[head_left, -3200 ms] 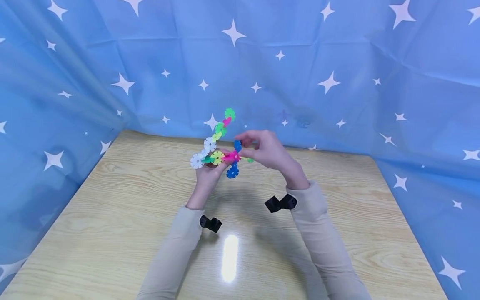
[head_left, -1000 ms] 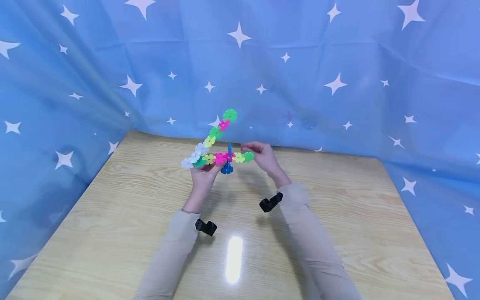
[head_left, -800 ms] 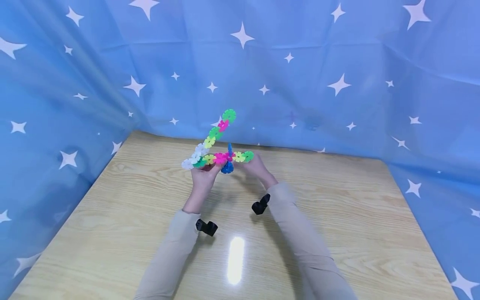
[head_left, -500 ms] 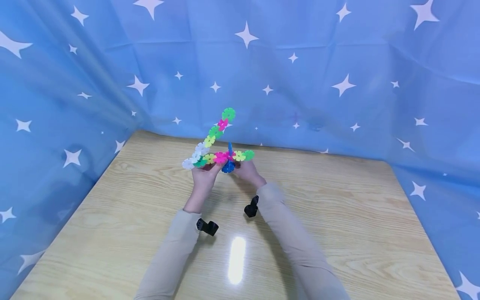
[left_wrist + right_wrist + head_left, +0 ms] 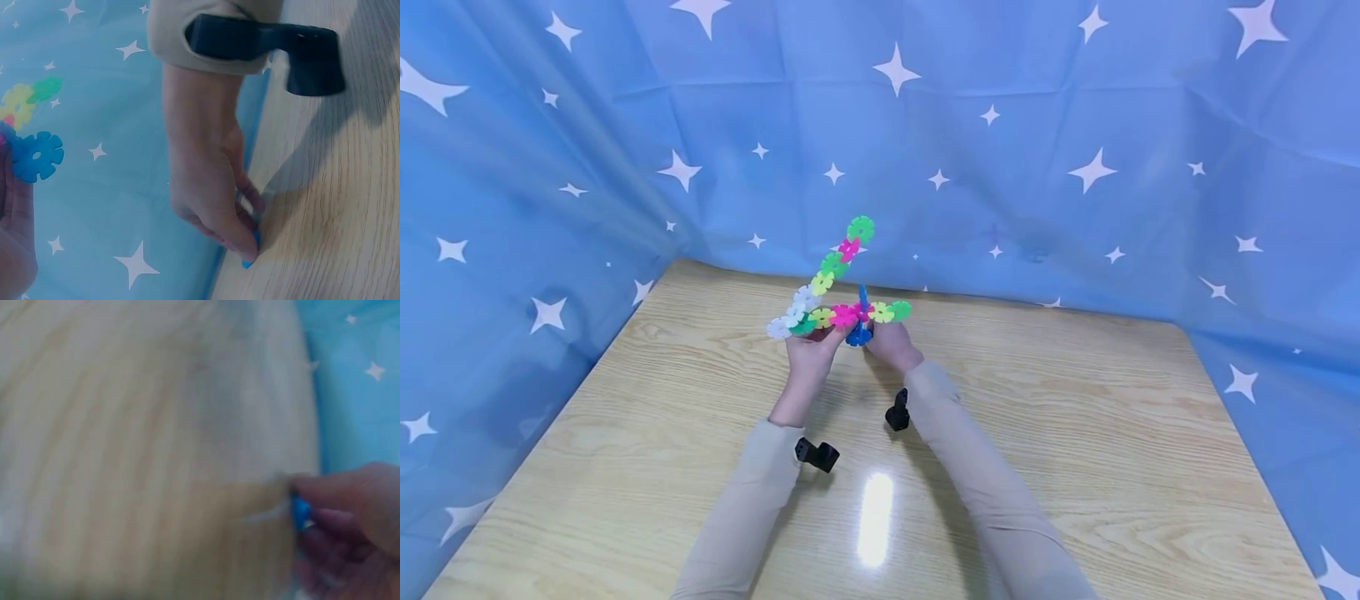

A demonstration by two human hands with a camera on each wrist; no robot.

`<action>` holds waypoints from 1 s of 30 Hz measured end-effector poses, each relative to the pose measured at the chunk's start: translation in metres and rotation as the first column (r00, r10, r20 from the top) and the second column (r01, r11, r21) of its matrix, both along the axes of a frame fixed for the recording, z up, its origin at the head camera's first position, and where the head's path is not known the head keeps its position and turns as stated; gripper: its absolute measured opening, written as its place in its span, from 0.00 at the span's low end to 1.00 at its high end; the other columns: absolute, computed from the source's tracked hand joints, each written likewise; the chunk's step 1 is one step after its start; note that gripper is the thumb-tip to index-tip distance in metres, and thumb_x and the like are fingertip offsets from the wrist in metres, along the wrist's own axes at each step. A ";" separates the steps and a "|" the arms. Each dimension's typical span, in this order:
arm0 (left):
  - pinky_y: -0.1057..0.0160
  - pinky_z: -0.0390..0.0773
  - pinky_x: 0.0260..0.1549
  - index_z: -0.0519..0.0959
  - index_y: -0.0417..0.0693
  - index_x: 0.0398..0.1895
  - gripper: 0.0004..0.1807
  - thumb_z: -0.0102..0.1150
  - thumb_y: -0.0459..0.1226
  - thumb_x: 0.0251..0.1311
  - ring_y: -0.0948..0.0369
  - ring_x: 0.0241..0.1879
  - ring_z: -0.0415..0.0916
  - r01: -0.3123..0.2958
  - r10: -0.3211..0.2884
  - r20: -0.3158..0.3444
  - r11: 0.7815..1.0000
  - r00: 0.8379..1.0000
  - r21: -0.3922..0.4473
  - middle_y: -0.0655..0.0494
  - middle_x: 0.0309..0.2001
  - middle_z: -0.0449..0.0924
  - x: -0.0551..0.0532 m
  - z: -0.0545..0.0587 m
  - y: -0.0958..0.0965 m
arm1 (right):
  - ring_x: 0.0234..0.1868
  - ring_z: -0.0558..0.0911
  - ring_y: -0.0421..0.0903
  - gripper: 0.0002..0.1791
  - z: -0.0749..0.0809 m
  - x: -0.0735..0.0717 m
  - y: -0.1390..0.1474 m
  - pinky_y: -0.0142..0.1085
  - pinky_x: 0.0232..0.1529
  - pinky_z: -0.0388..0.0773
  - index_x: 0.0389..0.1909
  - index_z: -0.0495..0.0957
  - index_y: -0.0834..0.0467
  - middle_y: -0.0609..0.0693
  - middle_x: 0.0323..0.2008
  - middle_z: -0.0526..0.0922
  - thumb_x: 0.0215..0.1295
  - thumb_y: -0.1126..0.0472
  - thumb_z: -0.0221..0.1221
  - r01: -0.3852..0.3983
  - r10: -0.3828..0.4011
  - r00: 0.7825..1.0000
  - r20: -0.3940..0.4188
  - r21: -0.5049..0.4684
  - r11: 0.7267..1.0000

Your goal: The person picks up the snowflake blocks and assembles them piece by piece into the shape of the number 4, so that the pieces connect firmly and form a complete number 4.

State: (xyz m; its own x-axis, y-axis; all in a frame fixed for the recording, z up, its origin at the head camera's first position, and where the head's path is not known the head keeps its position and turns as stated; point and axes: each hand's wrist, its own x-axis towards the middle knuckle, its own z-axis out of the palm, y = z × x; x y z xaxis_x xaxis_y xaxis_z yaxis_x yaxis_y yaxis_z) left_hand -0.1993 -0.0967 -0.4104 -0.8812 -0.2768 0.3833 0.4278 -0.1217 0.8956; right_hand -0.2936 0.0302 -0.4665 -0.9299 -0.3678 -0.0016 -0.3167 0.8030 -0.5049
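Observation:
My left hand [image 5: 808, 354] grips a chain of interlocking snowflake discs [image 5: 844, 315] in pink, yellow, green, white and blue, held up over the table. One branch rises to a green disc [image 5: 861, 228]; another runs right to a second green disc [image 5: 900, 310]. A blue disc [image 5: 39, 156] of the chain shows beside the left fingers in the left wrist view. My right hand [image 5: 892, 343], partly hidden behind the right branch in the head view, pinches a small blue piece [image 5: 300, 512] between thumb and fingers. Fingers cover most of that piece [image 5: 247, 263].
A wood-grain table [image 5: 1075, 433] lies under both hands. Behind it and at the sides hangs a blue cloth with white stars [image 5: 1000, 167]. Black cameras sit on both wrists, the left [image 5: 817, 455] and the right [image 5: 898, 412].
The right hand has left the upper blue disc, passed beyond the right green end and come left and down behind that branch. The chain has turned slightly; the left hand still grips it.

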 end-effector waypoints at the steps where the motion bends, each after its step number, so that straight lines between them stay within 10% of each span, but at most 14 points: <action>1: 0.69 0.80 0.38 0.72 0.24 0.42 0.15 0.62 0.23 0.52 0.69 0.34 0.77 0.000 0.000 0.002 1.000 1.000 -0.002 0.69 0.31 0.79 0.000 0.000 0.000 | 0.27 0.73 0.47 0.08 0.004 0.001 0.001 0.38 0.37 0.76 0.28 0.74 0.64 0.51 0.19 0.71 0.63 0.64 0.56 0.010 -0.010 0.999 0.036 0.014 1.000; 15: 0.73 0.80 0.36 0.72 0.25 0.41 0.15 0.62 0.22 0.50 0.70 0.32 0.77 0.008 -0.008 0.008 1.000 1.000 0.006 0.69 0.31 0.79 0.000 -0.001 0.005 | 0.27 0.74 0.44 0.06 0.023 0.005 0.053 0.29 0.26 0.74 0.36 0.76 0.67 0.55 0.27 0.77 0.58 0.71 0.60 0.147 -0.098 0.981 0.167 -0.306 0.941; 25: 0.72 0.80 0.38 0.72 0.26 0.43 0.17 0.63 0.22 0.50 0.70 0.32 0.78 0.018 -0.019 0.049 1.000 0.999 0.011 0.68 0.31 0.79 0.000 0.001 0.010 | 0.30 0.81 0.45 0.12 0.110 0.028 0.089 0.28 0.32 0.81 0.45 0.79 0.68 0.56 0.30 0.81 0.60 0.72 0.60 0.097 -0.098 0.994 0.036 -0.676 0.731; 30: 0.72 0.81 0.38 0.70 0.25 0.46 0.20 0.63 0.22 0.49 0.71 0.33 0.78 0.042 -0.042 0.036 0.999 0.998 -0.002 0.64 0.32 0.80 0.000 -0.001 0.013 | 0.29 0.81 0.42 0.12 0.141 0.046 0.087 0.31 0.34 0.82 0.44 0.79 0.70 0.56 0.31 0.82 0.59 0.71 0.61 -0.081 -0.004 0.993 -0.115 -0.720 0.689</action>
